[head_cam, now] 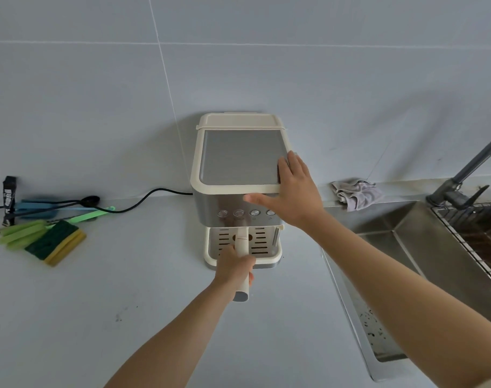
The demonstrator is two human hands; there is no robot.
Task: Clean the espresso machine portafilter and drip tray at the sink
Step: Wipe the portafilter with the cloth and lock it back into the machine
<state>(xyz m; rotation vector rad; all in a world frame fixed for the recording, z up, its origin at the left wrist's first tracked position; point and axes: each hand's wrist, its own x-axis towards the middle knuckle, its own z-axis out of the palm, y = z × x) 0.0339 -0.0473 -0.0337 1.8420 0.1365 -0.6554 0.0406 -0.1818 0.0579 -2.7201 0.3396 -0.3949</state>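
Left hand [234,263]: closed around the portafilter [242,264] handle at the espresso machine [238,189] front.
Right hand [291,191]: flat, open, bracing the machine's top.
Drip tray [244,246]: seated at the machine's base.
Sink [423,247]: right of machine.
Progress: start; nothing appears washed yet.

The boxy espresso machine [240,175] is cream and brushed silver; the rectangular sponge [56,242] is green over yellow; the crumpled cloth [356,193] is grey.

Your grey countertop [126,317] carries the espresso machine [238,189] at centre. Sponge [56,243], green sticks [20,233] and black cable [143,201] at nine o'clock. Crumpled cloth [356,193] at three.
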